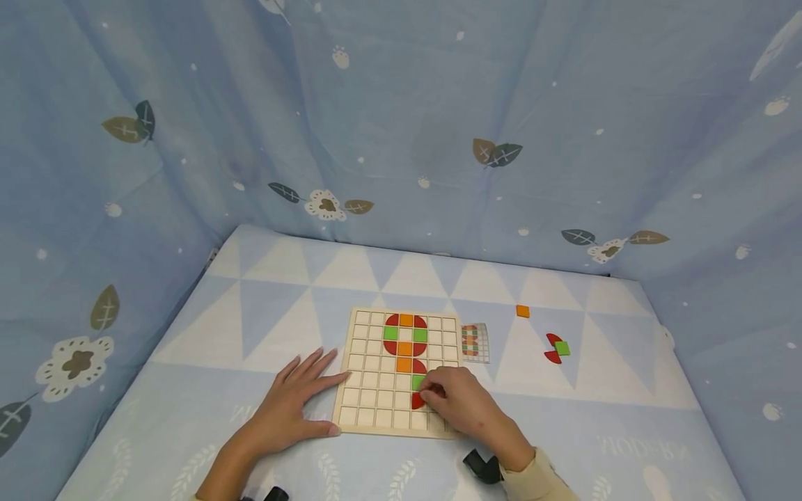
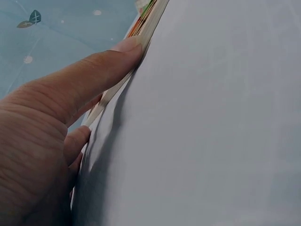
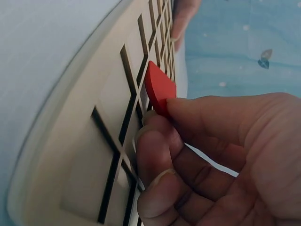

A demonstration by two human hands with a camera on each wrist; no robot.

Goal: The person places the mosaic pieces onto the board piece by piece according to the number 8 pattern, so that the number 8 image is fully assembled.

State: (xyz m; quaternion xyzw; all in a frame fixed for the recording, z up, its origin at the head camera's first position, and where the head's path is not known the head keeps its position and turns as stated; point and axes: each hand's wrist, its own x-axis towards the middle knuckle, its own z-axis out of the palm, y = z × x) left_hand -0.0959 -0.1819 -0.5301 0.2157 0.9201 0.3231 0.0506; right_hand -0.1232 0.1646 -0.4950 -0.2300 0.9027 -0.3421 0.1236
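Right hand (image 1: pixel 465 402) pinches red piece (image 3: pixel 161 87); gridded board (image 1: pixel 369 381) holds coloured tiles (image 1: pixel 404 364).

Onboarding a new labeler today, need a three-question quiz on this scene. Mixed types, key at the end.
1. Fill in: the right hand pinches a ___ piece.
2. In the head view, where does the printed card lie relative to the grid board? A) left B) right C) on top of it
3. True or false: the left hand touches the grid board.

Key: 1. red; 2. B; 3. true.
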